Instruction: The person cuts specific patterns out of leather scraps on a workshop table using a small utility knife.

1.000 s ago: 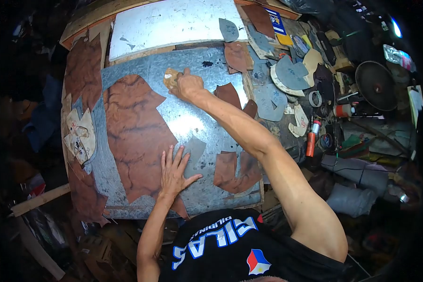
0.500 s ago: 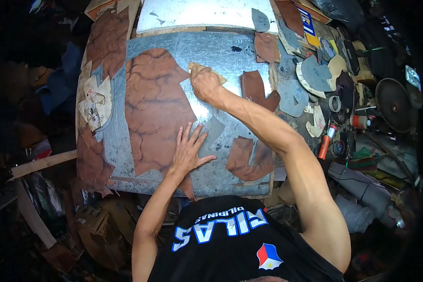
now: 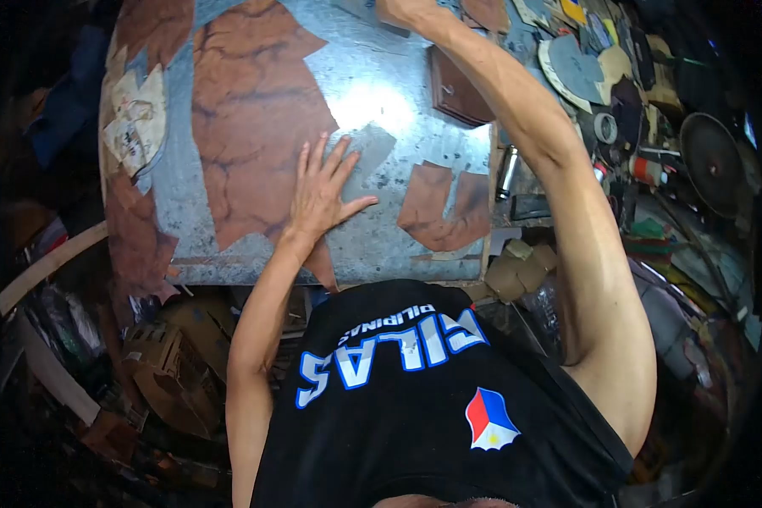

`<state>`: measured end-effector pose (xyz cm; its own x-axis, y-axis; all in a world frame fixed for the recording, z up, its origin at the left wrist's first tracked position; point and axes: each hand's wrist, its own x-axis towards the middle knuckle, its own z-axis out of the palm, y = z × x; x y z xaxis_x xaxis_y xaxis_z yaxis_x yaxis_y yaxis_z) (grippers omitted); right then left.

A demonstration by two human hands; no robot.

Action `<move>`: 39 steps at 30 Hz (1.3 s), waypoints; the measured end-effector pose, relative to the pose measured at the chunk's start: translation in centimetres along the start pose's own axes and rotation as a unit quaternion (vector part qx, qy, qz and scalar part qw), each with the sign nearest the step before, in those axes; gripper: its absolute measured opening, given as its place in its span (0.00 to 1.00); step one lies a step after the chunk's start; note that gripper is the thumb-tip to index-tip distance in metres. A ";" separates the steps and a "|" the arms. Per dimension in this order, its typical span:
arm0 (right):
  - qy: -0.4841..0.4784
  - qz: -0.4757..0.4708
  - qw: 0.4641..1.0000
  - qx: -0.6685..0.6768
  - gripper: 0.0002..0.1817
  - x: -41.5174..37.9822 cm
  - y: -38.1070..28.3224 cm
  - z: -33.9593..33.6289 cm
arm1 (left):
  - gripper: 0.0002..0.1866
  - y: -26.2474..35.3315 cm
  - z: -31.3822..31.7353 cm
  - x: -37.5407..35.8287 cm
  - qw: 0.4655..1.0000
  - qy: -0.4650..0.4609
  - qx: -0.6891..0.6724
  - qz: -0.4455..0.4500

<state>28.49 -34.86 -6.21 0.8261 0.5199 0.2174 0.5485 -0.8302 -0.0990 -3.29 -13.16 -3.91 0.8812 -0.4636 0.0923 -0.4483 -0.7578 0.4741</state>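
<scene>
My left hand (image 3: 323,190) lies flat with its fingers spread, across the right edge of a large brown leather piece (image 3: 258,118) with dark vein-like marks. Its fingertips reach toward a small grey patch (image 3: 371,151) on the metal sheet (image 3: 381,254). At the top edge of the view, my right hand (image 3: 405,12) is stretched far forward, its fingers mostly cut off by the frame. Beside it is the edge of a flat grey piece (image 3: 372,15). A U-shaped brown leather cutout (image 3: 423,207) lies right of my left hand.
A stack of dark brown leather pieces (image 3: 459,93) sits under my right forearm. Paper-like cream patterns (image 3: 135,123) and more leather (image 3: 140,224) line the left edge. Grey templates (image 3: 571,68), a tape roll (image 3: 605,128) and tools crowd the right side. A cardboard box (image 3: 169,368) stands below.
My view has tilted so the table sits higher in it. My right hand has moved farther forward; the tan piece under it is out of sight. My left hand remains on the leather.
</scene>
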 end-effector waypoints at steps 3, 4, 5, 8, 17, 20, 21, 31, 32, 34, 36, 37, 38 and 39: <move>-0.119 0.087 0.986 0.084 0.20 0.0 -2.4 -5.0 | 0.42 -0.4 0.1 -0.2 1.000 -0.013 0.003 0.010; -0.098 0.122 0.984 0.090 0.22 0.5 -2.3 -6.0 | 0.41 -0.5 0.0 0.2 1.000 -0.004 0.001 0.014; -0.025 0.120 0.986 0.112 0.19 0.7 -1.7 -7.1 | 0.41 -0.2 0.0 0.0 1.000 -0.003 -0.001 0.014; 0.069 0.212 0.949 0.224 0.16 2.7 1.8 -12.3 | 0.41 0.1 -0.5 0.3 1.000 -0.016 -0.008 0.002; 0.148 0.292 0.943 0.049 0.13 5.2 23.5 -12.1 | 0.42 0.1 -0.2 0.2 0.999 -0.038 -0.006 -0.017; 0.207 0.493 0.841 0.085 0.13 -0.1 20.2 -9.0 | 0.42 0.2 -0.5 0.3 0.999 -0.032 -0.012 -0.015; 0.217 0.472 0.849 0.100 0.13 -1.9 17.9 -9.8 | 0.41 0.2 -0.5 0.4 0.999 -0.026 -0.016 -0.012; 0.039 0.343 0.817 0.463 0.22 -16.1 -7.4 -16.3 | 0.40 -0.5 0.7 -0.7 0.998 0.035 -0.052 0.007; 0.023 0.314 0.834 0.453 0.22 -17.3 -10.3 -15.0 | 0.39 -0.4 0.7 -0.8 0.996 0.048 -0.075 0.007; -0.029 0.290 0.864 0.410 0.21 -19.0 -16.5 -13.0 | 0.36 -1.0 1.2 -0.8 0.993 0.072 -0.098 0.003; -0.041 0.251 0.911 0.326 0.20 -20.5 -21.2 -11.4 | 0.26 -1.3 0.4 -1.4 0.979 0.134 -0.152 0.003; -0.013 0.210 0.941 0.266 0.18 -20.9 -23.3 -11.2 | 0.26 -1.9 0.0 -1.9 0.979 0.138 -0.149 0.003; -0.047 0.232 0.931 0.278 0.17 -21.0 -25.3 -11.9 | 0.23 -2.7 -0.4 -2.4 0.967 0.167 -0.191 -0.008; -0.079 0.254 0.920 0.288 0.16 -21.2 -26.9 -12.5 | 0.19 -3.3 -1.0 -2.7 0.952 0.195 -0.234 -0.019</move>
<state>-5.42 -26.06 4.00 0.9781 0.1543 -0.1394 0.0251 -0.7531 -0.6574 -4.02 -8.99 -4.86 0.9248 -0.1648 0.3428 -0.3800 -0.4396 0.8138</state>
